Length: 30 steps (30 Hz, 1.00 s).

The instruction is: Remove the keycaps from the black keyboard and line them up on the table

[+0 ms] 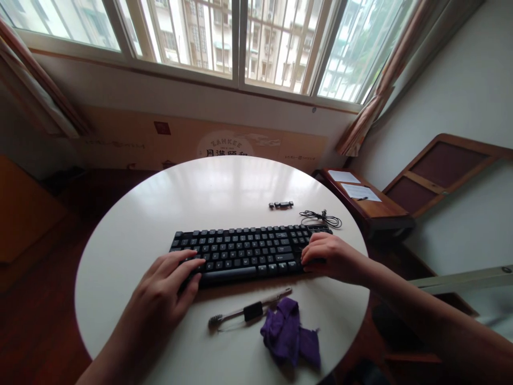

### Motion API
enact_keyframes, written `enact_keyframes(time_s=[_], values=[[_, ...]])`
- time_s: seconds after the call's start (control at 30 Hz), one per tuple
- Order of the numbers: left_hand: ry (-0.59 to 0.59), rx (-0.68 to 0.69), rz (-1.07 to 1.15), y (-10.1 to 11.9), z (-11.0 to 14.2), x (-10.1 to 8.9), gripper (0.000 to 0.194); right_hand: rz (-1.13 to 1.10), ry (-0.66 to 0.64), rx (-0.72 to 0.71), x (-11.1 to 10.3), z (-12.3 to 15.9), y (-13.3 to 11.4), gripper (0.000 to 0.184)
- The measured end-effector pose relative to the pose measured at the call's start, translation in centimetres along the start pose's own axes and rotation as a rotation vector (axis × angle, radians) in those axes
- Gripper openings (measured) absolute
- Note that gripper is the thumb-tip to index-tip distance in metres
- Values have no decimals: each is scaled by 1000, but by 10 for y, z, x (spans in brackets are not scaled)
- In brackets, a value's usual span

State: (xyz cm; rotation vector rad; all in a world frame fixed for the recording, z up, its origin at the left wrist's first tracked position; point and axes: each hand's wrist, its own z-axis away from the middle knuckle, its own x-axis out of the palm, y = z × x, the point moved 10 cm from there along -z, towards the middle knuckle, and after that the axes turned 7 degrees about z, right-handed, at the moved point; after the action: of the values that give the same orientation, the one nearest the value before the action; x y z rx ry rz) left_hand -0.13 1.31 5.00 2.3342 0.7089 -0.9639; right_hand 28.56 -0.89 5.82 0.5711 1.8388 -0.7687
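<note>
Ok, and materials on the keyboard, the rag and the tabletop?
Keyboard: looks like matte black plastic, from its even dark color and soft sheen on the space bar.
Rag: purple woven or knit cloth, fiber unclear, by its limp folds and frayed edge.
Tabletop: smooth, glossy white, mirroring the window; laminate or painted board, can't tell.

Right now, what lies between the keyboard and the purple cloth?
The handle end of a brush lies between the keyboard and the purple cloth, as the head view shows.

Windows [276, 43] — bright, barred | pale wall [476, 69] | round white table [180, 198] | floor [32, 321] — dark reddish
</note>
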Motion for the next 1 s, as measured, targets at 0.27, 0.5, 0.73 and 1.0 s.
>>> enact_keyframes(time_s=[0.27, 0.5, 0.73, 1.0], values=[[1, -2, -1, -1, 1, 0, 26, 74, -33, 11, 5, -3, -2, 12], [23, 22, -4, 3, 0, -4, 23, 223, -225, 26, -1, -4, -5, 13], [47, 31, -8, 6, 2, -8, 23, 242, -492, 95, 4, 10, 8, 36], [73, 34, 10, 6, 6, -7, 24, 279, -308, -25, -15, -26, 0, 28]])
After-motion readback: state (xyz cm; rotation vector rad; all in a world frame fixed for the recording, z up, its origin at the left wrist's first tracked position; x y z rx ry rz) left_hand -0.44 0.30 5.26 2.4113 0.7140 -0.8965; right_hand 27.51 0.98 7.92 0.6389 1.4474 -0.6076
